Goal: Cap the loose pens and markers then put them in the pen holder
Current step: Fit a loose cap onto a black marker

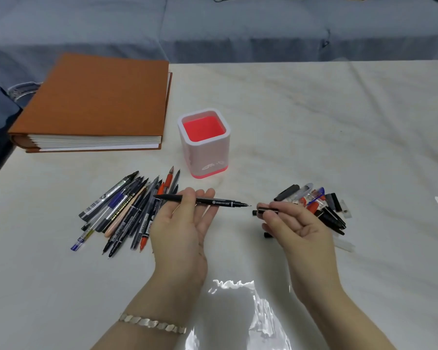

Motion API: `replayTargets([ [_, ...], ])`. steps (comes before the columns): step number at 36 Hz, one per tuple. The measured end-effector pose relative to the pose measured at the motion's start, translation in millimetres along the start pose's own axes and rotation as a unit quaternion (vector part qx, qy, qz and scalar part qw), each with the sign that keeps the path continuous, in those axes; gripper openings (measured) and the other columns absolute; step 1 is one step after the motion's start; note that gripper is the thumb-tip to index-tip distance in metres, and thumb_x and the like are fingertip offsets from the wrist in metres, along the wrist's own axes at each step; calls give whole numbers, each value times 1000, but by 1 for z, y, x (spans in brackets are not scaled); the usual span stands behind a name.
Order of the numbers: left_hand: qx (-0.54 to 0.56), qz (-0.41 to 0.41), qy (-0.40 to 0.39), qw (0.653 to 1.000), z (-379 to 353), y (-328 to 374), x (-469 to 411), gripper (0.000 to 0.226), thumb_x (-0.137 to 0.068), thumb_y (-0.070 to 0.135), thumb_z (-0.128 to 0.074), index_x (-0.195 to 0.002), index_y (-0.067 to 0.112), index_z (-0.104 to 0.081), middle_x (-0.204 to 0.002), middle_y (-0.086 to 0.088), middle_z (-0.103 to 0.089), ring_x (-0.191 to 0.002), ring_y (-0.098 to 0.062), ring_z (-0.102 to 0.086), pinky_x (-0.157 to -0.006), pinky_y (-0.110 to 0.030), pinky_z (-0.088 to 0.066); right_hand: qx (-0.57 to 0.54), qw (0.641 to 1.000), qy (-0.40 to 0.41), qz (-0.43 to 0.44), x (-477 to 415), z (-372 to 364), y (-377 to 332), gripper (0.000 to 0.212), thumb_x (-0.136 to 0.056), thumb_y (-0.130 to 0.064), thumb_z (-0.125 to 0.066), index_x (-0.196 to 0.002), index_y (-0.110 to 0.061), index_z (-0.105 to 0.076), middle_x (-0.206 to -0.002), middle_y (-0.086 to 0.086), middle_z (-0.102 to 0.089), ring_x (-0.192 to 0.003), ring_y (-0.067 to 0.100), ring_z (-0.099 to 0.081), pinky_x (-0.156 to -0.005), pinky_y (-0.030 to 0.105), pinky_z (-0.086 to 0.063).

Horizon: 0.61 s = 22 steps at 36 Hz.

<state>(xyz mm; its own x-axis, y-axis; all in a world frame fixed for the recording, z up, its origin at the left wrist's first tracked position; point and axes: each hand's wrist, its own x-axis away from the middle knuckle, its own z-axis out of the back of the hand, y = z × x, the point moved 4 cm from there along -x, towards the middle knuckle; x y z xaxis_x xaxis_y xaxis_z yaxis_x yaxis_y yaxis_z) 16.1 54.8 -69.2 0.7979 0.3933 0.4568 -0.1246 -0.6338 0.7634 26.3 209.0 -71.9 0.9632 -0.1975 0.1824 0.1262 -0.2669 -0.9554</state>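
Black pen [205,200] level, tip rightward toward, perhaps, cap [266,211].

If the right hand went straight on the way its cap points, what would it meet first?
Most likely the bare tip of the black pen in the left hand. The right hand aims its black cap leftward at it, with a small gap; depth alignment is unclear.

The pen holder [204,144] stands mid-desk [314,109]. The binder [91,102] lies behind-left; uncapped pens [127,210] front-left, caps [319,205] front-right.
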Motion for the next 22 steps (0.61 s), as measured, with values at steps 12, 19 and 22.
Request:
replayTargets([
  [12,-18,-28,-35,999,-8,-1,10,23,-90,12,-50,-105,-5,-55,-90,-8,-66,-78,-10,-71,-62,-20,-57,-5,1000,-9,-2,5,-11,-5,17,-72,-2,-67,-69,-19,-68,-74,-3,-75,-68,6,-66,-62,11,-50],
  [19,-43,-68,-72,994,-13,5,17,7,-88,7,-51,-84,8,-57,-73,0,-71,-77,-13,-72,-60,-20,-55,131,988,-58,66,3,-7,-16,30,-75,3,-65,-73,-27,-72,-67,-2,-73,-61,6,-65,-58,12,-49],
  [22,-49,-67,-87,993,-15,4,19,10,-87,6,-52,-79,10,-57,-69,1,-71,-75,-14,-72,-58,-19,-55,177,978,-66,91,4,-3,-18,35,-76,0,-66,-68,-34,-72,-68,-4,-72,-63,10,-65,-57,13,-47],
])
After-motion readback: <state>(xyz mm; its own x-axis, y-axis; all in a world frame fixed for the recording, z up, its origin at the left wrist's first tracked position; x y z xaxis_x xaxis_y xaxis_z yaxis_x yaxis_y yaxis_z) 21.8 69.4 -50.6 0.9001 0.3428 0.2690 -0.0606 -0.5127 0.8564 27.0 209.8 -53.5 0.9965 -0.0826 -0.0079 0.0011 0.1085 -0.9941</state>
